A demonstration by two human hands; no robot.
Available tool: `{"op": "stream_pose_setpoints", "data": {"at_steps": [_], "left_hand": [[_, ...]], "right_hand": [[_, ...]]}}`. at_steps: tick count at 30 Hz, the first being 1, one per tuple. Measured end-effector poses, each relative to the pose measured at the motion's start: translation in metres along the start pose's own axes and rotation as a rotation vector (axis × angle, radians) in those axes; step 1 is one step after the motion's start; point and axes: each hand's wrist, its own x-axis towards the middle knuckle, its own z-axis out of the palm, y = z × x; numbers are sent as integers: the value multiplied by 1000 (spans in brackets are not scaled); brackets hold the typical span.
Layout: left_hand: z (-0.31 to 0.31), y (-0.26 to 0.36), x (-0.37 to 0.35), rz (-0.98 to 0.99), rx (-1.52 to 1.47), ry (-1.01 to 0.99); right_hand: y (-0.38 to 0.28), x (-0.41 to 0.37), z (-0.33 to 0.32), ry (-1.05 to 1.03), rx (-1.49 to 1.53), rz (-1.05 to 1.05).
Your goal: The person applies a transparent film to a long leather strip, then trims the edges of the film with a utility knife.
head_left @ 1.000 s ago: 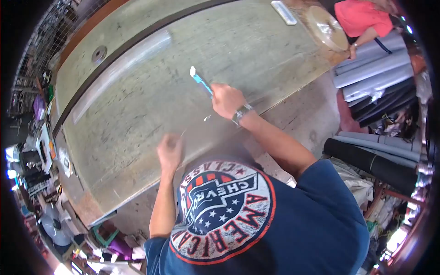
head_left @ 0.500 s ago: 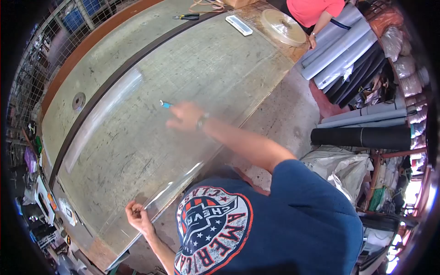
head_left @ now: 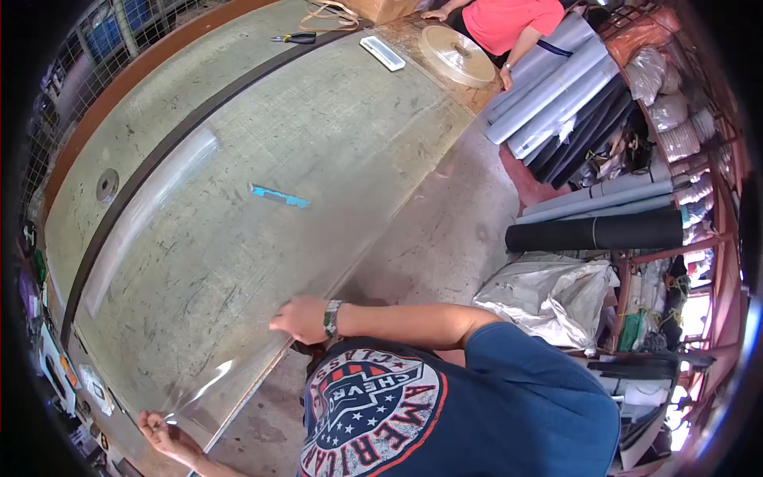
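Note:
A clear plastic sheet (head_left: 208, 389) lies over the near part of the worktable (head_left: 334, 119), its front edge catching the light. My left hand (head_left: 163, 436) is at the table's near left corner, fingers closed on the sheet's edge. Closer to my body, my right hand (head_left: 302, 319) is closed at the front edge, with its fingertips on the same sheet; its grip is partly hidden. A blue utility knife (head_left: 278, 196) rests on the table beyond my right hand, touched by neither hand.
A long dark strip (head_left: 159, 151) runs along the table's far side, near a round metal disc (head_left: 107, 185). Pliers (head_left: 296, 38), a white case (head_left: 382, 53) and a roll of clear strip (head_left: 457, 54) lie farther back. Another person (head_left: 517, 24) stands beside rolled material (head_left: 548, 87).
My right hand has left the area by the utility knife and come back to the sheet's front edge. My left hand has shifted left, and the sheet's edge with it. The view has turned slightly.

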Motion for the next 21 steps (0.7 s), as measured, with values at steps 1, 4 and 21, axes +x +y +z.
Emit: {"op": "stream_pose_setpoints", "data": {"at_steps": [1,4,21], "left_hand": [[-14,7,2,10,56,46],[-51,19,1,6,81,141],[268,-32,-51,188,809,-712]], "right_hand": [[6,-9,-6,21,20,14],[38,-32,-66,1,97,-22],[99,47,-96,-624,725,-5]]}}
